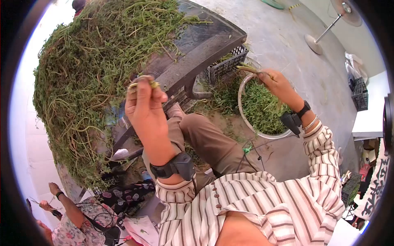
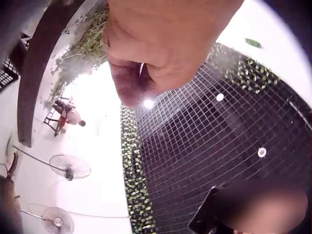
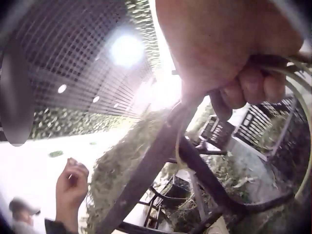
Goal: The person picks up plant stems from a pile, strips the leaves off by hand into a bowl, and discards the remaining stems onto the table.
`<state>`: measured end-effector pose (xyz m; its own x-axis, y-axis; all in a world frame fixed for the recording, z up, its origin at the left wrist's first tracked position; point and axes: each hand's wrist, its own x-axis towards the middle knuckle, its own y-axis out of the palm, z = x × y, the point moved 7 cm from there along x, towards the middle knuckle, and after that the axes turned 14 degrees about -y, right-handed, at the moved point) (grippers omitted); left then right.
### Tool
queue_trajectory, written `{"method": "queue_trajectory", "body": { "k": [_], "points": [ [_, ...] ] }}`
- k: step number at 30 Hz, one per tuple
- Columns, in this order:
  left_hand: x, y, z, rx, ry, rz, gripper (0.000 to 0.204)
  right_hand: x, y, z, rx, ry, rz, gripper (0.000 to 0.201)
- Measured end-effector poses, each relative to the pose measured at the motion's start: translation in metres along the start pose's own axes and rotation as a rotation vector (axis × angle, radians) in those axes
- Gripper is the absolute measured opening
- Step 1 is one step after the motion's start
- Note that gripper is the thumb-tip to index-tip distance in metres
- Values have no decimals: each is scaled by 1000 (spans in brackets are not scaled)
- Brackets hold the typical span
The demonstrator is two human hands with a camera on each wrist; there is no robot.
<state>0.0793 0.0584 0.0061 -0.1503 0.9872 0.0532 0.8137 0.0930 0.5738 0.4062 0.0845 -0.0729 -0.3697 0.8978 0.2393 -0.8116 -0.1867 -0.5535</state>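
Observation:
Raised beside the table's edge, my left hand pinches a short bit of pale yellow-green stem between thumb and fingers. In the left wrist view the same hand has its fingers curled, and the stem is hidden. My right hand grips a few green stems above the round tub of cut greens. Curled fingers of the right hand show in the right wrist view. A large heap of leafy stems covers much of the dark table at my left.
A black plastic crate with greens stands under the table corner, near the tub. Loose greens lie on the floor. Another person sits at the lower left, holding thin stems. A fan stand is at the far right.

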Motion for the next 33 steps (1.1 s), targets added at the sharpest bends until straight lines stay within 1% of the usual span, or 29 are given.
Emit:
{"method": "queue_trajectory", "body": {
  "k": [1,2,3,4,6,7,8,9,10,11,13,15,16,18,19,20,21,22,23,24,25,26,27,28,30,32,33],
  "points": [
    [-2,5,6,51,-25,-2,16,-9,0,-16,-2,-1,5,29],
    [-4,8,10,49,-25,-4,16,-23,6,-47,133,194,-8,27],
    [-5,12,18,123,-88,-21,16,-40,14,-77,268,391,-22,26],
    [-7,16,26,196,-151,-37,16,-50,19,-97,263,393,-23,26],
    [-9,23,32,194,-175,-67,17,-76,24,-145,480,584,-280,23],
    [-9,26,35,245,-195,-36,16,-75,24,-155,510,531,-296,23],
    [-10,30,39,295,-213,-3,15,-72,25,-170,502,527,-297,23],
    [-10,31,40,290,-211,-1,15,-64,21,-185,533,480,-364,23],
    [-10,32,42,341,-233,-4,13,-52,14,-188,565,432,-430,23],
    [-10,33,45,394,-255,-5,12,-32,6,-189,541,342,-420,27],
    [-9,35,50,387,-260,17,12,23,-17,-186,558,117,-535,34],
    [-8,37,53,384,-262,33,11,80,-47,-182,370,103,-471,44],
    [-8,38,53,425,-264,39,11,90,-50,-156,341,204,-580,54],
    [-8,37,54,468,-263,35,11,120,-65,-184,-155,187,-414,55],
    [-8,38,56,471,-278,52,10,117,-68,-180,-154,174,-407,55],
    [-8,39,57,470,-286,60,10,111,-63,-166,-123,177,-341,55],
    [-10,42,58,503,-332,74,9,108,-55,-156,-91,169,-263,55],
    [-10,46,61,571,-300,139,12,101,-52,-163,-38,169,-307,48],
    [-11,49,65,642,-273,201,16,93,-47,-157,5,243,-336,42],
    [-12,52,67,760,-229,226,23,86,-45,-170,2,265,-310,41],
    [-14,56,69,879,-190,257,30,79,-44,-167,43,305,-317,37],
    [-14,54,69,873,-178,227,30,74,-47,-170,69,323,-336,36],
    [-16,54,70,925,-193,214,35,69,-51,-171,90,343,-361,34],
    [-17,53,71,975,-211,205,40,69,-52,-166,83,326,-346,34],
    [-16,51,66,988,-174,169,41,68,-66,-153,149,284,-450,31],
    [-14,51,59,936,-133,163,38,78,-72,-122,142,252,-437,29],
    [-12,53,54,931,-118,156,38,84,-73,-102,163,196,-431,28]
  ]
}}
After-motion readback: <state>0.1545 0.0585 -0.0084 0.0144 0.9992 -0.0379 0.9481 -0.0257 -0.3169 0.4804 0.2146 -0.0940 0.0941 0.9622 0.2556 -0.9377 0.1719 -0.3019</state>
